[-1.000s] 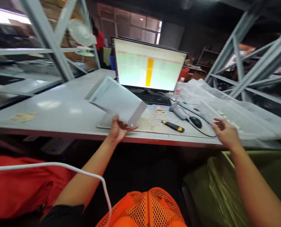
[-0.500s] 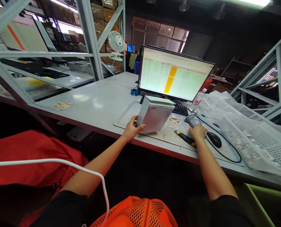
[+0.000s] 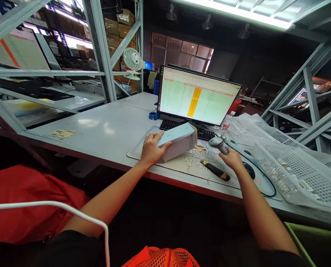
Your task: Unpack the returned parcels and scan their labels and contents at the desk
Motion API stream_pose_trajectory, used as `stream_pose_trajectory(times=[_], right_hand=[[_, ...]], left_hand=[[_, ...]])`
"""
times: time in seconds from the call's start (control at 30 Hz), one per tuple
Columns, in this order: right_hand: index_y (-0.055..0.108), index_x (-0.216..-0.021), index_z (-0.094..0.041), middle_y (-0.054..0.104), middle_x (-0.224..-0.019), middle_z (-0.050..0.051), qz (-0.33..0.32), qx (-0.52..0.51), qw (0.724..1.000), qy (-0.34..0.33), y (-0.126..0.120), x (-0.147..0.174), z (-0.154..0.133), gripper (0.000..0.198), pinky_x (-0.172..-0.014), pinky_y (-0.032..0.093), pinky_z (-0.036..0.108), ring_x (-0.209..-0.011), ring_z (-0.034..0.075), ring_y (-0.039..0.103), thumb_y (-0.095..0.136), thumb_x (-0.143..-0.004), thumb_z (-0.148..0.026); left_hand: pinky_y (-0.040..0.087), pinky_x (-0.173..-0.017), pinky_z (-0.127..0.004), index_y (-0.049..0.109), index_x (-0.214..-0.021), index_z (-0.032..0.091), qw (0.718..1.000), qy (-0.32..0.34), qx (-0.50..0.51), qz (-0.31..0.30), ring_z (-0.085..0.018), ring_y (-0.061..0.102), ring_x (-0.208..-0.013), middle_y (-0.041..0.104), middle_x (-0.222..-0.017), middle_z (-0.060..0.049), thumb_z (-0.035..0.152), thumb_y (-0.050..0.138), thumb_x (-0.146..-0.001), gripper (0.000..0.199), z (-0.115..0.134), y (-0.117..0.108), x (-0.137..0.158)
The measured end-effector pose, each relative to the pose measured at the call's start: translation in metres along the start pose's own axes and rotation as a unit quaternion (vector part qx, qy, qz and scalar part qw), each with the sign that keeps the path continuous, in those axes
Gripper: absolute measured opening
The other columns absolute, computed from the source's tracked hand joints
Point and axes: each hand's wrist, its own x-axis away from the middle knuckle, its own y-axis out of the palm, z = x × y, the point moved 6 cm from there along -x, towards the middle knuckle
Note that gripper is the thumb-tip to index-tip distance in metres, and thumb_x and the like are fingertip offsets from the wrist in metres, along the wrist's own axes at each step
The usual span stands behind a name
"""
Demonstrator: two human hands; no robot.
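Note:
My left hand (image 3: 152, 148) grips the near end of a pale box (image 3: 179, 142), thumb on its near side and fingers over the top. The box lies tilted over the desk mat (image 3: 139, 148), in front of the keyboard (image 3: 169, 124). In my right hand (image 3: 232, 158) is a grey handheld barcode scanner (image 3: 218, 143), lifted above the mat with its head pointing left toward the box. A black and yellow utility knife (image 3: 215, 170) rests on the mat between my hands. Partly behind my right wrist sits a black mouse (image 3: 249, 170).
A monitor (image 3: 199, 94) showing a spreadsheet stands behind the keyboard. White perforated baskets (image 3: 296, 174) and a bottle (image 3: 229, 124) are at the right. A blue tape roll (image 3: 154, 115) lies left of the keyboard. A white cable (image 3: 56, 204) crosses the lower left.
The box has turned from upright to lying, its top now facing up. My right hand has raised the scanner off the mat and swung its head toward the box. The camera view has shifted.

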Motion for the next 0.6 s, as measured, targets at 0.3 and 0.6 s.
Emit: stream_pose_trajectory(times=[0.3, 0.6], right_hand=[[0.07, -0.092, -0.022, 0.064, -0.074, 0.002, 0.033, -0.126, 0.959, -0.253, -0.057, 0.112, -0.036, 0.025, -0.067, 0.039, 0.03, -0.067, 0.019, 0.055, 0.062, -0.077, -0.039], [0.068, -0.089, -0.022, 0.067, -0.079, 0.003, 0.023, -0.108, 0.963, -0.247, -0.041, 0.092, -0.047, 0.027, -0.067, 0.039, 0.031, -0.071, 0.021, 0.058, 0.059, -0.074, -0.043]], left_hand=[[0.044, -0.118, -0.061, 0.073, -0.145, 0.017, 0.988, 0.015, -0.107, -0.112, -0.043, 0.054, -0.131, 0.065, -0.139, -0.018, 0.069, 0.072, -0.09, 0.075, -0.003, 0.012, -0.043], [0.043, -0.12, -0.059, 0.075, -0.133, 0.019, 0.996, 0.06, -0.067, -0.021, -0.042, 0.047, -0.138, 0.055, -0.149, -0.018, 0.063, 0.082, -0.084, 0.066, -0.007, 0.004, -0.028]])
